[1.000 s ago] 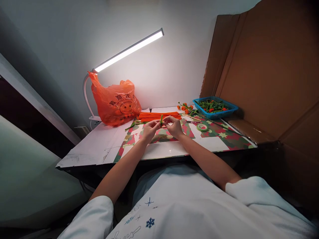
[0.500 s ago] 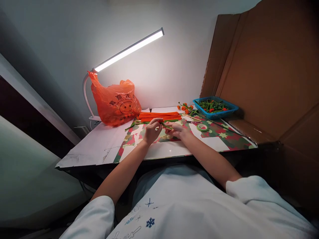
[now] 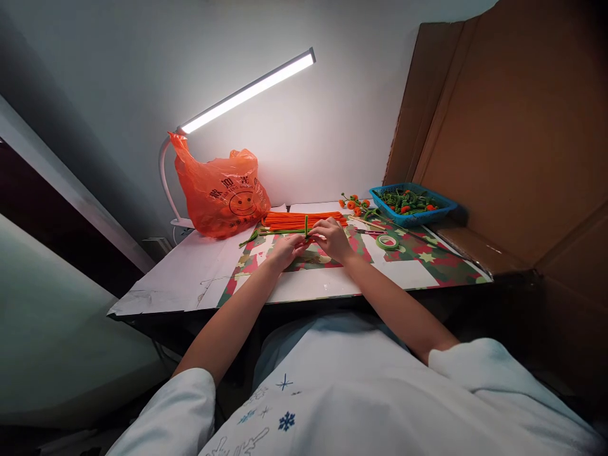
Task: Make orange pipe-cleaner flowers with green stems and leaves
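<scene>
My left hand (image 3: 285, 249) and my right hand (image 3: 332, 239) meet over the middle of the table, fingertips almost touching. Between them a green pipe cleaner (image 3: 306, 225) stands upright, its lower end pinched by the fingers of both hands. What else sits at its base is too small and covered to make out. Just behind the hands lies a bundle of orange pipe cleaners (image 3: 299, 220), with green pipe cleaners (image 3: 275, 232) along its front edge. A roll of green tape (image 3: 387, 242) rests to the right of my right hand.
A blue basket (image 3: 412, 220) of green stems and orange flowers stands at the back right, with orange pompom flowers (image 3: 354, 205) beside it. Pink-handled scissors (image 3: 371, 232) lie near the tape. An orange plastic bag (image 3: 221, 196) hangs by the lamp (image 3: 249, 90). Cardboard (image 3: 513, 139) walls the right.
The green pipe cleaner has turned from slanting down to the right to standing upright. My left hand has dropped and rolled palm up; my right hand has risen and turned over.
</scene>
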Demonstrator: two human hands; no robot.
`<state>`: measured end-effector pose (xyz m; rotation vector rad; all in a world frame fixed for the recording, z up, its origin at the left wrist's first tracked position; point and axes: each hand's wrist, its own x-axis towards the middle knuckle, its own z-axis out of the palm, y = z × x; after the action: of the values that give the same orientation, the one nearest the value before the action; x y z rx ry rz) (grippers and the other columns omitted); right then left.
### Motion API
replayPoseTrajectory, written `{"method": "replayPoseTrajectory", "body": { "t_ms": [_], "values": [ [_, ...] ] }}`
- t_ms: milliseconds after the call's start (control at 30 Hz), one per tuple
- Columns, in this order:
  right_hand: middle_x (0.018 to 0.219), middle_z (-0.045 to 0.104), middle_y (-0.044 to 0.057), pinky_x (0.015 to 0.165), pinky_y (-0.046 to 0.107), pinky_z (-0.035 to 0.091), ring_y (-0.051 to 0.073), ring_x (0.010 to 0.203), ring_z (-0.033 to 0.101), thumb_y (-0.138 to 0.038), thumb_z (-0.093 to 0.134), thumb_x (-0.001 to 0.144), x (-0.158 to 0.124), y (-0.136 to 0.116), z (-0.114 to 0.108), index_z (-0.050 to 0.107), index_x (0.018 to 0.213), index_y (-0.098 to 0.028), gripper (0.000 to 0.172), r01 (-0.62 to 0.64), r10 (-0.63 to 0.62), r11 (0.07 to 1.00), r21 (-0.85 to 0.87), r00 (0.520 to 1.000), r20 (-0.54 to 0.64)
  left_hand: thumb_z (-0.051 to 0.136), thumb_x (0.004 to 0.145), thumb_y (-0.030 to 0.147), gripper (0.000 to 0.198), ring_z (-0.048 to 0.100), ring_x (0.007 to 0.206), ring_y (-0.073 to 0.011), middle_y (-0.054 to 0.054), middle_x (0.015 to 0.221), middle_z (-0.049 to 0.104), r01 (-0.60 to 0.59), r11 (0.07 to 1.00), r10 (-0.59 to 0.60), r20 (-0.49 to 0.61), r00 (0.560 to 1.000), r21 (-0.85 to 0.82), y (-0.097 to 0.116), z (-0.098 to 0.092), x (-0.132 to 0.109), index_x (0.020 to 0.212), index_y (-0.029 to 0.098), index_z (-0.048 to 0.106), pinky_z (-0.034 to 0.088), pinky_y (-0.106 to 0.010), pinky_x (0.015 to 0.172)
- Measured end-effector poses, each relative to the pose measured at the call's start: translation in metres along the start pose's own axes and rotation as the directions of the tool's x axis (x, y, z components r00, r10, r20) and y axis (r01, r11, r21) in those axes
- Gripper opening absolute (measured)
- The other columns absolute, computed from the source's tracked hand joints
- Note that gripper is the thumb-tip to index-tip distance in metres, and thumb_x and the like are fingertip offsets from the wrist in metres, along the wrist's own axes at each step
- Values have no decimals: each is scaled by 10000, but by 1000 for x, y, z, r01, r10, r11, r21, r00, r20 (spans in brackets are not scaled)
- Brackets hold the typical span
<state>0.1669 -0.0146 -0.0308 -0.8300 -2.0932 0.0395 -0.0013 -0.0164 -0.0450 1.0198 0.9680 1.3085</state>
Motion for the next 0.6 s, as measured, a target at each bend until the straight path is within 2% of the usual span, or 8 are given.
{"method": "replayPoseTrajectory", "body": {
  "t_ms": [133, 233, 300, 367, 433, 500, 600],
  "values": [
    [906, 672, 60, 782, 358, 310, 226, 889, 497, -202, 519, 917, 0, -3, 3, 694, 830, -222, 196, 10, -6, 994, -105, 999, 32, 770, 562, 214, 222, 564, 651, -117, 8, 588, 542, -2, 1000, 2, -1, 1000, 21, 0, -1, -1, 550, 159, 555, 546, -354, 811],
    [874, 649, 64, 773, 352, 309, 222, 881, 500, -194, 493, 919, 1, -9, 10, 665, 807, -209, 206, -120, 118, 988, -101, 993, -26, 765, 580, 295, 237, 609, 738, -150, -38, 695, 629, -135, 988, 137, -18, 990, 79, 1, 2, -4, 551, 149, 581, 533, -360, 833],
    [874, 633, 62, 770, 346, 331, 217, 877, 513, -221, 503, 906, 3, -11, 17, 642, 788, -199, 183, -234, 234, 972, 0, 970, -69, 736, 624, 338, 254, 626, 830, -187, -74, 813, 670, -303, 932, 316, -37, 948, 198, 2, 5, -8, 540, 155, 581, 527, -361, 822],
    [850, 613, 54, 756, 332, 368, 201, 845, 530, -281, 532, 877, 6, -11, 24, 614, 755, -189, 174, -329, 350, 921, 207, 934, -70, 696, 676, 329, 237, 622, 914, -215, -95, 914, 678, -464, 800, 514, -37, 857, 380, 3, 9, -13, 545, 168, 582, 525, -345, 784],
    [789, 591, 34, 719, 310, 402, 175, 776, 538, -372, 572, 829, 8, -8, 29, 591, 725, -188, 212, -397, 442, 785, 476, 897, 18, 649, 729, 298, 224, 619, 936, -219, -101, 987, 671, -558, 652, 646, 8, 763, 514, 5, 12, -19, 557, 182, 564, 529, -329, 734],
    [689, 554, 4, 641, 285, 406, 144, 664, 505, -468, 618, 763, 9, -5, 32, 583, 703, -197, 279, -468, 484, 586, 661, 857, 178, 611, 766, 264, 207, 620, 947, -211, -94, 1008, 667, -626, 533, 709, 103, 697, 569, 7, 13, -24, 579, 195, 553, 531, -328, 753],
    [538, 439, -33, 493, 254, 319, 104, 506, 359, -573, 655, 686, 8, -2, 28, 576, 669, -204, 377, -613, 472, 351, 708, 769, 431, 590, 780, 226, 178, 622, 955, -204, -86, 1006, 665, -690, 414, 720, 250, 647, 593, 10, 12, -28, 607, 207, 558, 511, -349, 857]
  ]
}}
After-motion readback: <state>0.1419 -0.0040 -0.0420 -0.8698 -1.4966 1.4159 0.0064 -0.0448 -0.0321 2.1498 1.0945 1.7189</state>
